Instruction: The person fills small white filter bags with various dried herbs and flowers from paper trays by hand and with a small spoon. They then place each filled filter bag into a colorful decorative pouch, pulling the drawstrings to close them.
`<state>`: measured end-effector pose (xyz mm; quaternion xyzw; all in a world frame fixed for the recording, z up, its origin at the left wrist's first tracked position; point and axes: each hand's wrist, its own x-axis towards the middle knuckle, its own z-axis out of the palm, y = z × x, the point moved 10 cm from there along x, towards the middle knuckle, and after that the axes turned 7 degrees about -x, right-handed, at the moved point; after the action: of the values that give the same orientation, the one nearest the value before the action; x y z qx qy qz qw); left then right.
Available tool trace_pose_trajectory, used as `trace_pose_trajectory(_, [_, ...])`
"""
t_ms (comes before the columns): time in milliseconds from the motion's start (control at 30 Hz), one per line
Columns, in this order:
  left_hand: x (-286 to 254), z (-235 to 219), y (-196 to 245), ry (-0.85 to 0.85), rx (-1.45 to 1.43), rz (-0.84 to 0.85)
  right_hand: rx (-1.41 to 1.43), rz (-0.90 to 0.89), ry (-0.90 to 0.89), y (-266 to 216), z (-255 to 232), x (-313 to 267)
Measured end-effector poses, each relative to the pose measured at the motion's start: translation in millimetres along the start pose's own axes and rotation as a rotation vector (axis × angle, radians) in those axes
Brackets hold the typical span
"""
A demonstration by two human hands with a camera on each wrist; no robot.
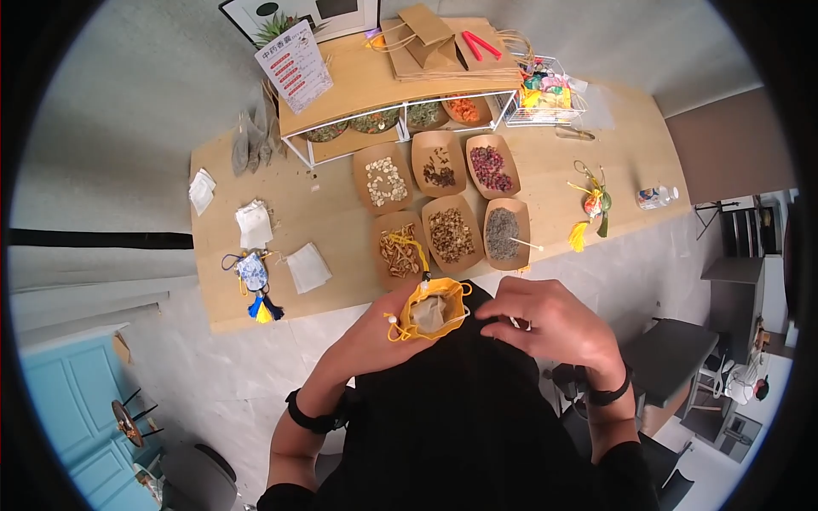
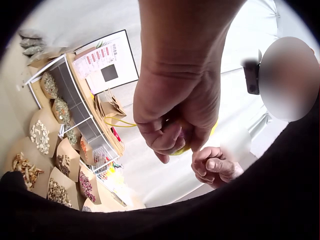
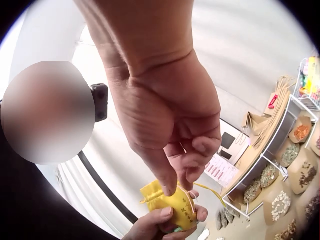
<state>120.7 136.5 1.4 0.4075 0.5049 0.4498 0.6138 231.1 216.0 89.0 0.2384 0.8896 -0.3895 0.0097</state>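
Note:
My left hand (image 2: 175, 110) grips a small yellow drawstring pouch (image 3: 172, 207), held in front of my body near the table's front edge. The pouch's mouth gapes upward, and a pale cloth sachet (image 1: 428, 315) shows inside it. Yellow cords (image 1: 419, 247) hang off its rim, and dark printed characters run down its side. Close to the right of the pouch's mouth is my right hand (image 1: 550, 319), its fingers loosely bent and nothing visible between them. In the right wrist view its thumb (image 3: 162, 175) overlaps the pouch's upper part.
Paper trays of dried herbs stand ahead, including pale slices (image 1: 386, 183), rosebuds (image 1: 490, 168) and grey buds (image 1: 503, 234) with a small stick. White sachets (image 1: 308, 269) and a blue-white pouch (image 1: 252, 271) lie left. A tasselled ornament (image 1: 594, 203) and bottle (image 1: 656, 198) lie right; a shelf (image 1: 341, 94) stands behind.

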Motion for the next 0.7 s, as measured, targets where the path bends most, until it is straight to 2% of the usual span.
trace_pose_trajectory(33, [0, -2, -2, -0.001, 0.055, 0.007, -0.051, -0.087, -0.005, -8, 2, 1])
trace_pose_trajectory(100, [-1, -4, -1, 0.001, 0.108, 0.012, -0.012, -0.069, 0.02, -16, -6, 1])
trace_pose_trajectory(167, [-1, -6, 10, 0.031, 0.167, 0.047, 0.103, 0.054, 0.179, -11, -23, 3])
trace_pose_trajectory(233, [-3, -7, 14, 0.032, 0.188, 0.051, 0.084, 0.107, 0.145, -6, -14, 8])
trace_pose_trajectory(300, [-3, -9, 16, 0.037, 0.211, 0.054, 0.133, 0.065, 0.137, 4, 7, 13])
trace_pose_trajectory(333, [-4, -10, 18, 0.043, 0.234, 0.073, 0.128, -0.067, 0.216, -4, 7, 17])
trace_pose_trajectory(367, [-5, -11, 20, 0.048, 0.255, 0.091, 0.13, -0.069, 0.212, -3, 8, 16])
trace_pose_trajectory(433, [-5, -14, 17, 0.079, 0.284, 0.1, 0.348, 0.111, 0.262, 7, -2, 15])
trace_pose_trajectory(467, [-5, -16, 17, 0.104, 0.316, 0.112, 0.348, 0.113, 0.26, 2, -5, 16])
trace_pose_trajectory(567, [-4, -12, 27, 0.09, 0.347, 0.188, 0.308, 0.103, 0.27, -15, -8, 25])
trace_pose_trajectory(633, [-3, -10, 26, 0.053, 0.324, 0.159, 0.019, -0.134, 0.355, -49, -8, 31])
trace_pose_trajectory(700, [-2, -9, 24, 0.021, 0.3, 0.131, -0.073, -0.159, 0.326, -59, -3, 31])
